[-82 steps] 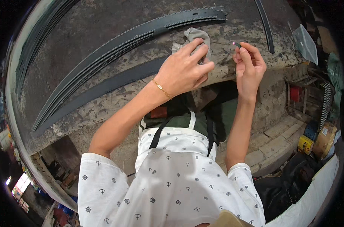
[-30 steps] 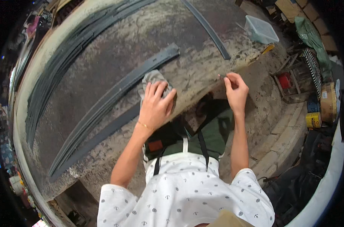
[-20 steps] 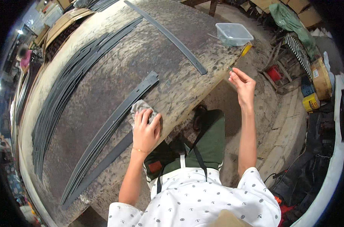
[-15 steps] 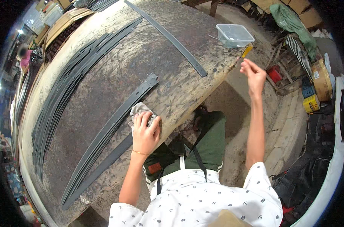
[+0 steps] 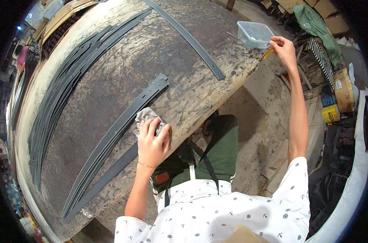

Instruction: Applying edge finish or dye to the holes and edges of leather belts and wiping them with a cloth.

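Grey cloth: a crumpled rag (image 5: 148,117) lies on the table (image 5: 111,81) near its front edge, just beside the long dark strip (image 5: 123,133); it has kept this spot through the last half second.
Left hand: the left hand (image 5: 152,142) lies palm down on the rag, fingers spread and bent over it, pressing rather than clenching; it has not moved lately.
Right hand: the right hand (image 5: 282,47) has gone out to the far right corner and now sits at the rim of the clear tub (image 5: 255,34); thumb and forefinger are pinched together, the other fingers loosely curled.
Change: half a second ago that hand was in the air short of the tub; now it touches or nearly touches the rim, arm fully stretched.
Meaning: wiping looks paused, with the rag pinned in place, while the reach to the tub reads as fetching or dropping some small thing.
Strip: it runs slantwise from the near left up to the table's middle, its notched end just above the rag; a second strip (image 5: 184,36) lies well apart, toward the tub.
Hidden: what the pinch holds, if anything, is too small to tell.
Tub contents: only a pale blur inside; I cannot tell what it is.
Under the palm: most of the rag, and whether it touches the strip, is covered.
Far left: a stack of strips (image 5: 58,93) bends into the dark rim, its ends cut off.
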Tool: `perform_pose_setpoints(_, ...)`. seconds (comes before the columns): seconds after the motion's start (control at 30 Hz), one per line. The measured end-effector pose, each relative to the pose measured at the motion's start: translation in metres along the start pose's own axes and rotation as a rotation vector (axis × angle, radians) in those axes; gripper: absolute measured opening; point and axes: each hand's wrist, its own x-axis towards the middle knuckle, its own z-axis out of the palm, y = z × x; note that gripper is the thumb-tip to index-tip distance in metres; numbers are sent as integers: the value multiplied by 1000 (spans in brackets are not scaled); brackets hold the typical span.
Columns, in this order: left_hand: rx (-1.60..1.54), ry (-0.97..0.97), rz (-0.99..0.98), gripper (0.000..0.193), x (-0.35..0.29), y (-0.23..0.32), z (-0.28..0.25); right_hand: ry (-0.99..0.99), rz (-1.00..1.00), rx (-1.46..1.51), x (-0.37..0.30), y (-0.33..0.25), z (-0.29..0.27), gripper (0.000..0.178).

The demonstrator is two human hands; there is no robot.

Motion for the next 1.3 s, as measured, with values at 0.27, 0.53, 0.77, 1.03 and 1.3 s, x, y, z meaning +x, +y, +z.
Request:
perform_pose_setpoints(0.27,92,25,-68,32,72,54,30,-29,-11,105,2,5,-10,24)
perform_pose_setpoints(0.53,-60,42,-30,17,146,58,112,-38,0,157,-10,8,-12,27)
perform_pose_setpoints(0.77,-438,79,60,10,116,63,106,-39,-94,17,13,32,-20,29)
perform_pose_setpoints(1.03,-399,49,117,13,112,59,104,-217,-271,-403,64,7,-15,22)
perform_pose_setpoints(1.3,-393,52,107,12,115,58,104,-462,-240,-687,97,-3,3,15)
